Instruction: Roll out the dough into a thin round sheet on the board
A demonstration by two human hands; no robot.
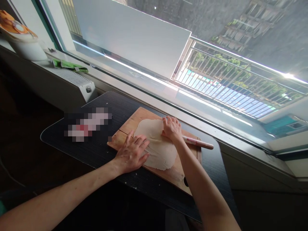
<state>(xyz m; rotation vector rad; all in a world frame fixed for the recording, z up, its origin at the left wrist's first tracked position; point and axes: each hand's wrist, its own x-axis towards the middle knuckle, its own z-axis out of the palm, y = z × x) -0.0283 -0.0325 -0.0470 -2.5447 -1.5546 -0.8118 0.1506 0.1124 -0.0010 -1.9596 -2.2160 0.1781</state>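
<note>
A thin, flat sheet of pale dough (158, 150) lies on a wooden cutting board (125, 131). My left hand (132, 152) rests flat on the board at the dough's left edge, fingers spread and stretched out. My right hand (171, 128) lies on the dough's far right part, fingers curled down onto a rolling pin (199, 142) whose pink end sticks out to the right. The part of the pin under the hand is hidden.
The board sits on a black ribbed table (101, 150) by a wide window. A blurred-out object (88, 124) lies left of the board. A white radiator (69, 77), a green cloth (69, 65) and a white pot (24, 41) are at the far left.
</note>
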